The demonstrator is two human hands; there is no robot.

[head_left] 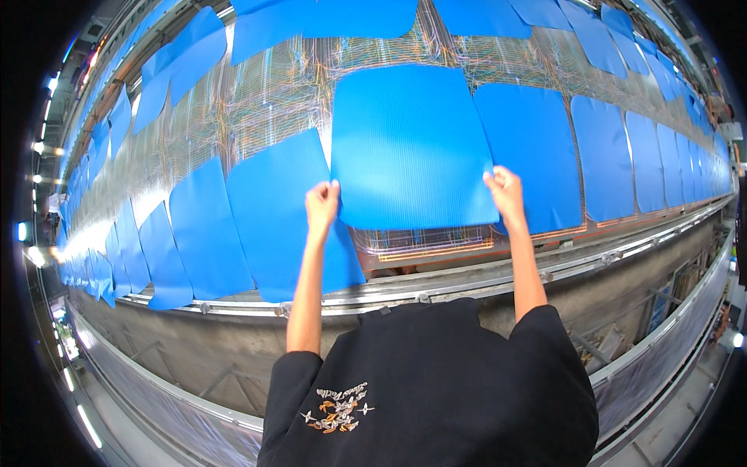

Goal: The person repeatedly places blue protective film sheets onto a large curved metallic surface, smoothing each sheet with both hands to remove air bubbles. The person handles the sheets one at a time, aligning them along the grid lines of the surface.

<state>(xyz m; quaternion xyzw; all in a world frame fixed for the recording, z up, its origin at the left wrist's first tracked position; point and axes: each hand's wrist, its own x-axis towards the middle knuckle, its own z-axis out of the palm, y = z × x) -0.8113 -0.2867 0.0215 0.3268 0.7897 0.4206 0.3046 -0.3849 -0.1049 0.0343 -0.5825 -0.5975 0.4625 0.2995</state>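
We saw the left hand (322, 204) with fingers curled closed, pinching the left edge of a ribbed, round-cornered blue sheet (412, 148), while the right hand (506, 193) pinched its right edge near the lower corner. The sheet was over a long table (264, 109) patterned with fine multicoloured lines, between similar blue sheets (533, 148). We could not quite tell whether its far edge touched the table.

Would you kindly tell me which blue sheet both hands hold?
The central blue sheet: the left hand and right hand pinch its opposite edges; neither holds another.
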